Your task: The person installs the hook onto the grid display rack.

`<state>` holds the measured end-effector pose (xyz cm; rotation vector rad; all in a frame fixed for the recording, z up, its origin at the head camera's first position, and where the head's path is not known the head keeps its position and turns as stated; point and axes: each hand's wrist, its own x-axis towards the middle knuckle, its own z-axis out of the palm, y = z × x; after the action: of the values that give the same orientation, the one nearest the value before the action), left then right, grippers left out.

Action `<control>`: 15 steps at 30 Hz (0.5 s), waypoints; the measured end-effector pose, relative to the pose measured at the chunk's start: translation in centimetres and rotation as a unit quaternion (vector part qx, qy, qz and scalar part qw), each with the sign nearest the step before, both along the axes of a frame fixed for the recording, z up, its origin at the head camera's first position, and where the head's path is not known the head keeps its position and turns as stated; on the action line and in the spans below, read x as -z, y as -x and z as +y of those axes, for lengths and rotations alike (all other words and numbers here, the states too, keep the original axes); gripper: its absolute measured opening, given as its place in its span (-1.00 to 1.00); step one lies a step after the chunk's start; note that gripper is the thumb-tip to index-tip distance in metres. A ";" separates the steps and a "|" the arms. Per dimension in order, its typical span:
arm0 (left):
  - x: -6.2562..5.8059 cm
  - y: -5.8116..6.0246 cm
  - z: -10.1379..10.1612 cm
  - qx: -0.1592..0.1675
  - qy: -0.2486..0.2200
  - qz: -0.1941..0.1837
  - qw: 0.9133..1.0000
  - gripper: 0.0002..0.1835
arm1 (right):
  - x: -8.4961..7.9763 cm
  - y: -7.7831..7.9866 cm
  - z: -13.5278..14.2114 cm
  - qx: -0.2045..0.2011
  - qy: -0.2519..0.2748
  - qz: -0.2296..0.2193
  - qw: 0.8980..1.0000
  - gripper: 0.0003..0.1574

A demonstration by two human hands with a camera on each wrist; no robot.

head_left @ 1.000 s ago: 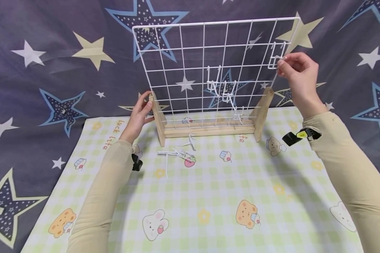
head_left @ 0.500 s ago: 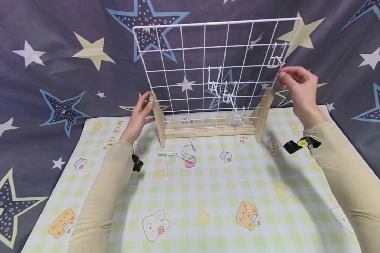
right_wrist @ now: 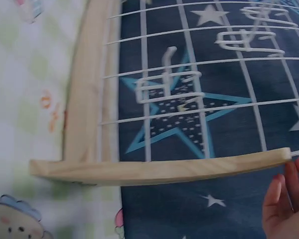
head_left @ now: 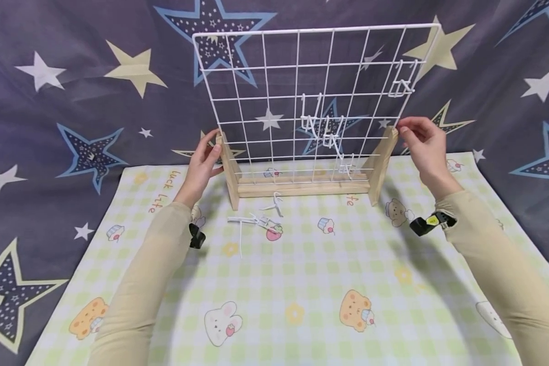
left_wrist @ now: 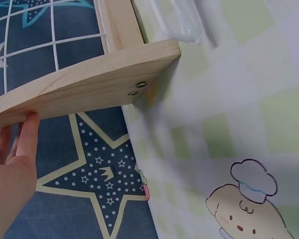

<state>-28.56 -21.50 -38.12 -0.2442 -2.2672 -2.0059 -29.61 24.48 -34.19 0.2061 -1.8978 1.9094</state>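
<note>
A white wire grid rack (head_left: 283, 109) stands upright on a wooden base, with a wooden upright at each side. My left hand (head_left: 201, 165) holds the top of the left upright (left_wrist: 84, 84), thumb in front and fingers partly hidden behind. At the top of the right upright (right_wrist: 164, 171), my right hand (head_left: 424, 150) has its fingertips around the end. Several white hooks hang on the grid: one at the upper right (head_left: 400, 87), one near the middle (head_left: 309, 122), another just below it (head_left: 330, 140) and a low one (head_left: 346, 166) by the base.
Several loose white hooks (head_left: 256, 221) lie on the tablecloth (head_left: 297, 274) in front of the rack's left half, one of them (head_left: 276, 204) close to the base. A dark star-patterned cloth (head_left: 82, 101) hangs directly behind the rack.
My right hand has let go of the hook at the grid's upper right and moved down to the top of the right upright. That hook stays hanging. My left hand has kept its place.
</note>
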 end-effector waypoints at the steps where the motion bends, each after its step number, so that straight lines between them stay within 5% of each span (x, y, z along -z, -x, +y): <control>1: 0.1 -0.1 0.0 -0.002 -0.001 0.002 1.000 -0.43 | 0.3 0.0 0.0 0.002 -0.020 0.000 1.000 -0.76; 8: 1.7 -1.5 -0.6 -0.012 -0.036 -0.007 0.999 -0.43 | 1.4 0.1 0.1 0.009 -0.194 -0.011 0.981 -0.57; 15: 4.3 -3.3 -0.9 -0.005 0.014 -0.038 0.999 -0.44 | 1.5 0.0 -0.2 -0.030 -0.209 0.001 0.977 -0.53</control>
<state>-25.24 -22.40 -42.45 -0.1607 -2.3390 -2.0125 -29.59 24.30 -35.72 0.3954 -2.2982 1.5204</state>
